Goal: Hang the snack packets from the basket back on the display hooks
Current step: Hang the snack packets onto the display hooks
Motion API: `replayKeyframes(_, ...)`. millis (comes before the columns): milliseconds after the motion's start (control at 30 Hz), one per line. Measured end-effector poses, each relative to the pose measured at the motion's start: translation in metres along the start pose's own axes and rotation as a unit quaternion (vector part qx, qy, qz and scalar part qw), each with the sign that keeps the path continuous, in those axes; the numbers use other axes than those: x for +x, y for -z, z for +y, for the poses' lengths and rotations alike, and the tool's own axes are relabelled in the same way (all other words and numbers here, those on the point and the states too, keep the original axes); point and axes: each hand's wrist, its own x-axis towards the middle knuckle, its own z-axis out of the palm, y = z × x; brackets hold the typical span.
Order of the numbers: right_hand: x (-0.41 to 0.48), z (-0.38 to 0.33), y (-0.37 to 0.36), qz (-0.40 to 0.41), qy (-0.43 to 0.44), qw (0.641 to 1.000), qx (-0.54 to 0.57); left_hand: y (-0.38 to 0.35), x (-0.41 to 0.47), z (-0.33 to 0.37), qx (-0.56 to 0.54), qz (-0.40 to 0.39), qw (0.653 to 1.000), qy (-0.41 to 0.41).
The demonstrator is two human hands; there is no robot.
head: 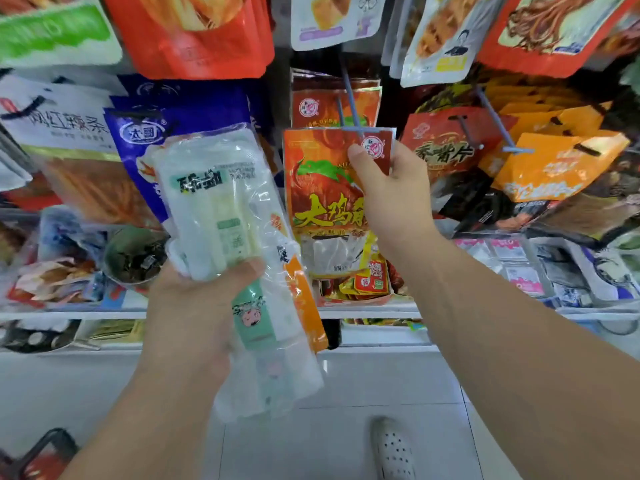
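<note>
- The red-orange snack packet [322,188] hangs upright at mid-height in the display. Its long axis is vertical, its printed face is toward the camera, and its top edge is up against the front bar of the grey display hook [350,98].
- The right hand [391,192] pinches the packet's top right corner, thumb on the front. That is probably to steer the hang hole onto the hook tip. I cannot tell whether the hole is threaded.
- Matching red packets [332,105] sit farther back on the same hook, so this looks like the right slot.
- The left hand [194,306] grips a bundle of white and clear packets [214,202] near its lower half, tops leaning up and left. It seems to be kept out of the way to the left as stock waiting its turn.
- What looks like the basket [48,448] sits on the floor at the near left.
</note>
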Motion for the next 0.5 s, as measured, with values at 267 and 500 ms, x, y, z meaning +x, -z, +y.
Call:
replayKeyframes(267, 0.0032, 0.0047, 0.0032, 0.026, 0.001, 1.0, 0.007, -0.0045, 0.004, -0.0045, 0.009, -0.002, 1.0, -0.003)
replayKeyframes(500, 0.003, 0.0034, 0.0021, 0.029, -0.021, 0.999, 0.024, -0.0101, 0.0063, -0.0089, 0.01, -0.003, 1.0, 0.001)
